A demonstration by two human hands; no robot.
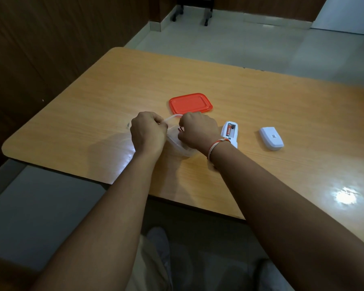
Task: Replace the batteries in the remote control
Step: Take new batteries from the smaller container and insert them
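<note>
On the light wooden bench point(261, 97) with rounded corners, both hands worked at a clear, nearly colourless plastic container point(178, 142) near the middle. Most of that container was hidden behind the hands and wrists; only a curve of rim at its 12 o'clock side and a stretch of its near wall showed. The left hand point(148, 131) had its fingers curled over the rim at the container's 10 o'clock side, gripping it. The right hand point(198, 132) was curled with its fingertips dipped inside the container, pinching a small item point(180, 129) with a reddish glint, too covered to name for certain. A thin orange-and-white thread bracelet point(216, 144) circled the right wrist.

The white remote control point(230, 132) lay face down just beside the right wrist, at 3 o'clock from the container, its battery bay open with one orange-and-black battery point(229, 130) seated in it; its lower end was cut off by the wrist. The white battery cover point(271, 138) lay well apart at 3 o'clock of the remote. A flat orange-red rectangular plastic lid point(190, 103) rested at 12 o'clock, touching nothing that could be seen.
</note>
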